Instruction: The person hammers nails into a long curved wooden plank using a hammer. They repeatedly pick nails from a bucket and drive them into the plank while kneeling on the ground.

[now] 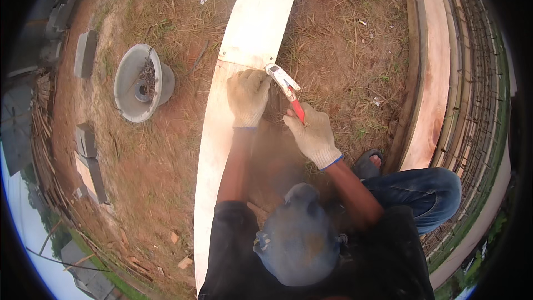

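My left hand, in a knitted work glove with a blue cuff edge, rests on a long pale wooden board just below a joint. Its fingers are bent, and whatever is between them is hidden. The hammer, with a pale worn head and a red handle, has its head beside those fingertips at the board's right edge. My right hand, gloved alike, is closed around the handle. Small nail heads show near the joint, above the hand.
Left of the board, a grey bucket holding what look like nails stands on straw-strewn soil. Grey blocks lie farther left. More boards and rebar cages run along the right, near a sandalled foot.
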Demonstrator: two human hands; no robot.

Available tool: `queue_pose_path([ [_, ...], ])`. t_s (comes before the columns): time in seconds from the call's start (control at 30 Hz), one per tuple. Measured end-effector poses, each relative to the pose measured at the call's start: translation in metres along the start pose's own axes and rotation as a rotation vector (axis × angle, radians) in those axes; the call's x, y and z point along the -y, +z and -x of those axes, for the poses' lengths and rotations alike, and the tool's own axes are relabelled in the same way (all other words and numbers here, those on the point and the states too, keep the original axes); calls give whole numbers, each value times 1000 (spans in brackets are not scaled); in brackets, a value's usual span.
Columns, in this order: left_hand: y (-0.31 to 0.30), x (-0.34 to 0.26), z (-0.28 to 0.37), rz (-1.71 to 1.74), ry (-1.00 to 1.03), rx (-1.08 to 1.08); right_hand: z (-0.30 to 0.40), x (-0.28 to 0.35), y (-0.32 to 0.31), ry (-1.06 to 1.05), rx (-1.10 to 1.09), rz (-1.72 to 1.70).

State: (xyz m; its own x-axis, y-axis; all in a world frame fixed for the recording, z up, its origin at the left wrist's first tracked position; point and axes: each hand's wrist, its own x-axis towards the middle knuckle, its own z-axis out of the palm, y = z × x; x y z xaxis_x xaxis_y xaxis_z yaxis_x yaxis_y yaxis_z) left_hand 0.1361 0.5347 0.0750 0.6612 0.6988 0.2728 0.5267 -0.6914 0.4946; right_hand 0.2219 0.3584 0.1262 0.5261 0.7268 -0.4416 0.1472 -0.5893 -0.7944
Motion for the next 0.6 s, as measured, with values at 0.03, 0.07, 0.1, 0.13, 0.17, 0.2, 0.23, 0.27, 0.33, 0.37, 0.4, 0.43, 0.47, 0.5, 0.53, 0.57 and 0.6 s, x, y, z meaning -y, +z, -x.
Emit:
queue_pose_path([
  [0.03,0,-3,-1,-10,-2,-5,1,1,1,3,-28,-20],
  [0.07,1,-4,-1,-20,-2,-10,3,0,2,6,-57,-41],
  [0.1,-1,-4,-3,-13,-6,-3,-1,-1,1,14,-12,38],
  [0.13,-2,-4,-1,-7,-8,4,-6,-5,-1,24,33,116],
  [0.17,-4,-4,-3,-1,-10,12,-11,-7,-3,33,77,193],
  [0.2,-4,-1,-8,-5,0,19,-14,-1,-7,11,59,127],
  [0.23,-3,1,-5,-3,-2,45,-8,8,-11,9,50,61],
  [0.27,-3,3,0,-2,-4,72,-4,14,-14,7,41,-6],
  [0.33,-5,-5,2,32,-10,-12,-9,15,-21,-36,-1,-47],
  [0.37,-5,-9,4,50,-13,-53,-11,13,-23,-56,-23,-68],
  [0.4,-6,-9,10,94,-52,-63,-12,9,-23,-58,-65,-140],
  [0.43,-6,-5,20,141,-91,-68,-13,4,-25,-41,-42,-141],
  [0.47,-5,-4,31,189,-131,-72,-15,-3,-30,-24,-20,-144],
  [0.5,-5,-7,45,298,-218,-124,-17,-7,-31,-10,7,-146],
  [0.53,-2,-15,63,411,-307,-173,-19,-13,-32,-19,1,-137],
  [0.57,-3,-26,80,517,-402,-223,-21,-15,-34,-29,1,-130],
  [0.6,-7,-39,97,532,-479,-180,-23,-17,-33,-44,5,-121],
])
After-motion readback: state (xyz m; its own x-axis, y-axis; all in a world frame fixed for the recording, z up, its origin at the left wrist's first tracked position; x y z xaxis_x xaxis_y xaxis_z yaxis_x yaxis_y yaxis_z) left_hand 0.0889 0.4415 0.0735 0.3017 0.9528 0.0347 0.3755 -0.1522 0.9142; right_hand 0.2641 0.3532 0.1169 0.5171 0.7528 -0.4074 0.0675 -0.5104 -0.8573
